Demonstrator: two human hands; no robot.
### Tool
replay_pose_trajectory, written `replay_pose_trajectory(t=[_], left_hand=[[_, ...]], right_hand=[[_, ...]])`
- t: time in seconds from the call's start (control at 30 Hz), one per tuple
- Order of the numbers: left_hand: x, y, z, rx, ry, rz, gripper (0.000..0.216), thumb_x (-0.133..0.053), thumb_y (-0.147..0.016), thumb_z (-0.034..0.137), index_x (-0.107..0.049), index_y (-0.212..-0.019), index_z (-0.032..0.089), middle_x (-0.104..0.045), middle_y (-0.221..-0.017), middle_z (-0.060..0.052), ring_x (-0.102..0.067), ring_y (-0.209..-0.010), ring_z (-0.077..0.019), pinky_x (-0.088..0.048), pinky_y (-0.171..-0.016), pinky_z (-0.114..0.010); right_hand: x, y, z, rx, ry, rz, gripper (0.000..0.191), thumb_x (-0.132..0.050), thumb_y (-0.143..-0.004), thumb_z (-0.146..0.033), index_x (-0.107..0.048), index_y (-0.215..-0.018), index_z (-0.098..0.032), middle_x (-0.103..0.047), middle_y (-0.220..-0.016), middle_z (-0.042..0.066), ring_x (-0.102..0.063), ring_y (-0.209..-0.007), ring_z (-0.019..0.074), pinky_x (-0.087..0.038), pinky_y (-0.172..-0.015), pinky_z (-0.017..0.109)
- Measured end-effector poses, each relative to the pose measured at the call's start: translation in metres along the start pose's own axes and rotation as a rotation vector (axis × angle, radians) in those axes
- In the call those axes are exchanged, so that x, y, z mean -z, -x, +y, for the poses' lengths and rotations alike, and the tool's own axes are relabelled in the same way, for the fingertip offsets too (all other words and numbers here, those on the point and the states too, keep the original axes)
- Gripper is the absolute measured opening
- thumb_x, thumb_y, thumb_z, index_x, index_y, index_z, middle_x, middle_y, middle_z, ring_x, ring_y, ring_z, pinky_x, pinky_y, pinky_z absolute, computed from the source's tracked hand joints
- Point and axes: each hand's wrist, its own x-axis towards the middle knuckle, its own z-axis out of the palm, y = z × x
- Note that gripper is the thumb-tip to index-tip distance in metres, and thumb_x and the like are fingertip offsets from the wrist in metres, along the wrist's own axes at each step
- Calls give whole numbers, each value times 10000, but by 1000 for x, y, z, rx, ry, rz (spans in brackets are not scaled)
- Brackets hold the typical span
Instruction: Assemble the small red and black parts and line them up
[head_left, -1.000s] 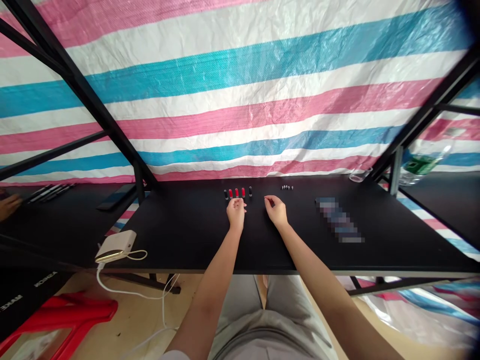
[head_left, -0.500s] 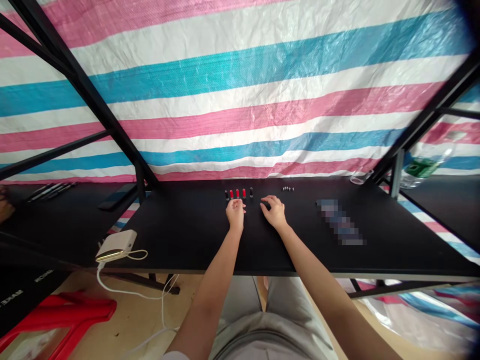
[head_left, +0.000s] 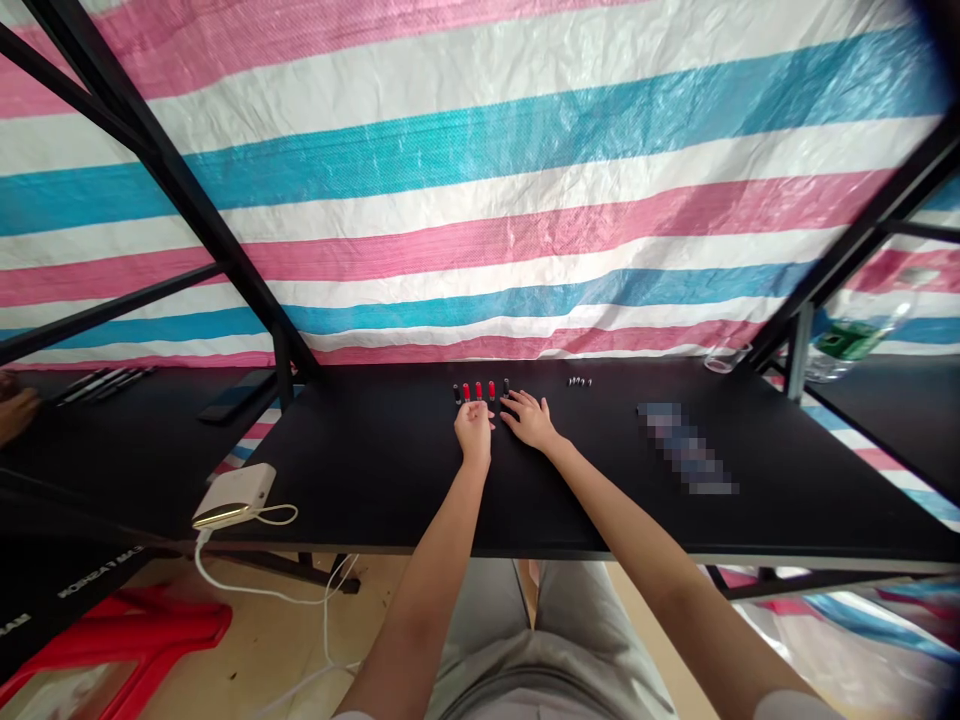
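Note:
On the black table (head_left: 420,480) several small upright cylinders stand in a row: a black one (head_left: 457,394) at the left end, red ones (head_left: 479,391) between, and another black one (head_left: 506,386) at the right end. My left hand (head_left: 473,432) rests just in front of the red cylinders, its fingers curled inward; what they hold, if anything, is hidden. Beside it, my right hand (head_left: 530,420) lies palm down with its fingers apart. Its fingertips reach the right-hand black cylinder; whether they touch it I cannot tell.
Small silver coils (head_left: 579,382) lie right of the row. A blurred flat object (head_left: 686,447) is farther right, with a clear cup (head_left: 726,358) behind. A white box (head_left: 236,496) with a cable sits left. A co-worker's hand (head_left: 16,408) shows at the far left.
My right hand has moved left, toward the right-hand black cylinder and my left hand. My left hand has stayed in front of the row. The co-worker's hand shows more.

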Motion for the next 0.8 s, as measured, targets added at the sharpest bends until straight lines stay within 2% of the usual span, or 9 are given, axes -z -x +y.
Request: replay_pose_trajectory(t=[0.3, 0.4, 0.47, 0.57, 0.63, 0.73, 0.8], left_hand=[[1, -2, -2, 2, 7, -14, 151, -567, -713, 294, -526, -708, 149, -575, -579, 18, -466, -388, -50, -374, -444, -185], [0, -2, -1, 5, 0, -12, 155, -570, -713, 297, -528, -709, 148, -575, -580, 19, -465, -391, -48, -371, -443, -181], [0, -1, 0, 8, 10, -16, 156, -569, -716, 297, -528, -711, 147, -570, -580, 21, -460, -392, -45, -365, -439, -177], [-1, 1, 4, 16, 35, -51, 180, -573, -724, 317, -537, -731, 141, -571, -595, 15, -456, -401, -40, -351, -431, -172], [-2, 2, 6, 29, 47, -114, 231, -587, -723, 351, -565, -801, 135, -589, -638, 1, -461, -412, -39, -339, -422, -170], [-3, 4, 8, 61, 51, -244, 383, -610, -710, 413, -586, -974, 136, -611, -692, -18, -452, -410, -38, -323, -408, -176], [-3, 5, 9, 74, 38, -312, 428, -622, -697, 442, -599, -991, 131, -613, -683, -26, -445, -410, -39, -318, -405, -180]], right_hand=[[-6, -5, -3, -19, 37, 27, 370, -394, -883, -365, -483, -1238, -307, -415, -1358, 47, -282, -1285, 249, -113, -1011, 622], [-6, -2, -3, 1, -7, 102, 360, -407, -875, -335, -494, -1222, -287, -462, -1311, 64, -344, -1244, 244, -131, -1003, 625], [-3, 2, -2, 15, -65, 205, 337, -418, -866, -319, -522, -1182, -266, -502, -1262, 73, -404, -1192, 239, -163, -1002, 609], [2, 11, -1, 47, -209, 377, 267, -432, -850, -336, -589, -1031, -218, -583, -1105, 84, -513, -1044, 220, -310, -965, 501], [5, 18, 0, 83, -355, 450, 241, -423, -848, -356, -581, -925, -192, -611, -960, 80, -561, -903, 189, -414, -872, 393], [7, 26, -1, 116, -553, 467, 219, -394, -858, -371, -516, -881, -191, -596, -810, 48, -572, -749, 150, -467, -743, 302], [7, 29, -1, 118, -618, 441, 208, -387, -862, -378, -487, -882, -198, -582, -762, 29, -573, -706, 142, -474, -709, 289]])
